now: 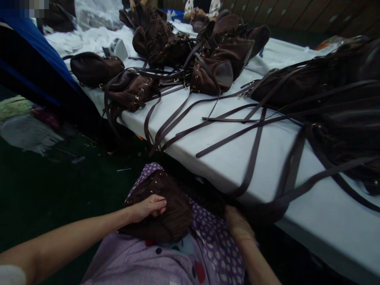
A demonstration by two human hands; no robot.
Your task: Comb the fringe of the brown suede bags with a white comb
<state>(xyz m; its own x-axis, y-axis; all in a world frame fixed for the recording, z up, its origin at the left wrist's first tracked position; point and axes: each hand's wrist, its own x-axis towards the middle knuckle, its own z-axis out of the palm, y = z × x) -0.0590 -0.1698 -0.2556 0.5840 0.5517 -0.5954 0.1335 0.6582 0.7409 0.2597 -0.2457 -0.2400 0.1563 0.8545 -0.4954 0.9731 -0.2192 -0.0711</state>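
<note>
A brown suede drawstring bag (166, 209) with small gold eyelets lies on my lap, on purple dotted cloth (213, 241). My left hand (150, 206) rests on top of the bag, fingers curled against it. My right hand (237, 221) reaches down below the table edge, in shadow; its fingers are hidden, close to a dark strap hanging off the table.
A white-covered table (243, 158) runs from back left to front right, strewn with long brown straps (208, 122) and several brown bags (213, 75). A large dark pile (341, 118) fills its right side. Another person's hands show at the far end. Dark floor lies to the left.
</note>
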